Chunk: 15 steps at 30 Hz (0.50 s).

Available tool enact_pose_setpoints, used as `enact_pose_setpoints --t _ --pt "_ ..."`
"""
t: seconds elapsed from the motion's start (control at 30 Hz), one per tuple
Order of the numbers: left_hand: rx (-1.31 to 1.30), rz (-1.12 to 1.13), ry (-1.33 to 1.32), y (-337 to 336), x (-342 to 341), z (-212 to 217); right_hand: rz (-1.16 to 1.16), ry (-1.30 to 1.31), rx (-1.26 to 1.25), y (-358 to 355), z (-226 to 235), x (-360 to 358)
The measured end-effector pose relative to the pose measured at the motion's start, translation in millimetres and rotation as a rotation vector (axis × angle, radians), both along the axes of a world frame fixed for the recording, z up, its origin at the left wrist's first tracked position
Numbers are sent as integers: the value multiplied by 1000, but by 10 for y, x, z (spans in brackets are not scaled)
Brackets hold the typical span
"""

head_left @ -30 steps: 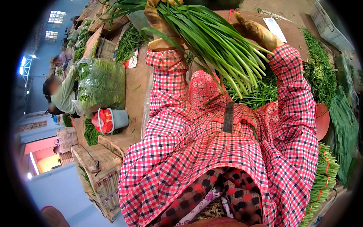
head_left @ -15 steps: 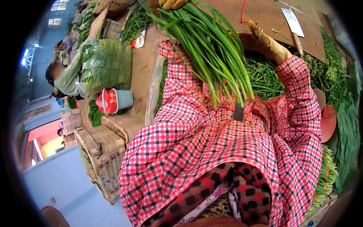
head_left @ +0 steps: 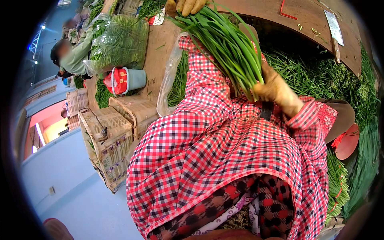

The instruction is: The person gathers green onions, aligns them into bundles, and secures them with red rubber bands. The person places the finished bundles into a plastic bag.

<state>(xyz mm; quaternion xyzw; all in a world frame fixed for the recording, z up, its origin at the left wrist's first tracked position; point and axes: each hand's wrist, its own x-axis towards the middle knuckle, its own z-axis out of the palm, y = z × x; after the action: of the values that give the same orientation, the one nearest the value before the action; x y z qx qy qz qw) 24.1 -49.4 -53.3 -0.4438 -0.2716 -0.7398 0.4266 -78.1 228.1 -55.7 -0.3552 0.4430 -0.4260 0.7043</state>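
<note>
A bunch of garlic chives (head_left: 228,46) slants across the upper middle in front of my checked smock, leaf tips up and left, pale stem ends toward me. My left hand (head_left: 188,6), in a yellowish glove, is closed around the leafy end at the top edge of the view. At the stem end my right hand (head_left: 278,90), also gloved, presses against the lower stems from the right, its fingers partly hidden behind the bunch. Loose chives (head_left: 296,76) lie in a heap just beyond my right hand.
A brown board (head_left: 308,24) at far right bears a knife (head_left: 336,34) with a wooden handle. Tied green bundles (head_left: 338,188) lie lower right by a pink stool-like object (head_left: 347,144). On the left are a bucket (head_left: 137,79), plastic-wrapped chives (head_left: 120,42), crates (head_left: 108,132) and a co-worker (head_left: 76,58).
My right hand has come down from beside the board, where it was open and apart, onto the stem ends. The left hand keeps its hold on the bunch.
</note>
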Motion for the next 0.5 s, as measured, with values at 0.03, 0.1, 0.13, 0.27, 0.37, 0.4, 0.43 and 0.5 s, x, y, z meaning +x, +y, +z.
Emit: enact_pose_setpoints --t 0.03,0.1,0.13,0.27,0.37,0.4,0.43,0.5 --pt "-12 -20 21 0 -27 -20 -84 43 50 34 -86 176" --pt "-21 -48 62 -1 -56 -59 -69 311 60 25 -129 312" --pt "-22 -63 79 10 -54 -87 -117 331 61 35 -253 398" --pt "-56 -101 124 14 -60 -135 -169 78 -65 -81 -551 324" --pt "-85 -128 188 7 -84 -173 -150 163 -141 -97 -516 253" --pt "-91 -148 210 -32 -129 -200 -165 166 -162 -109 -509 255" --pt "-114 -163 231 -60 -172 -199 -216 116 -202 -108 -553 282" --pt "-171 -202 277 -104 -244 -202 -307 14 -272 -81 -648 377"
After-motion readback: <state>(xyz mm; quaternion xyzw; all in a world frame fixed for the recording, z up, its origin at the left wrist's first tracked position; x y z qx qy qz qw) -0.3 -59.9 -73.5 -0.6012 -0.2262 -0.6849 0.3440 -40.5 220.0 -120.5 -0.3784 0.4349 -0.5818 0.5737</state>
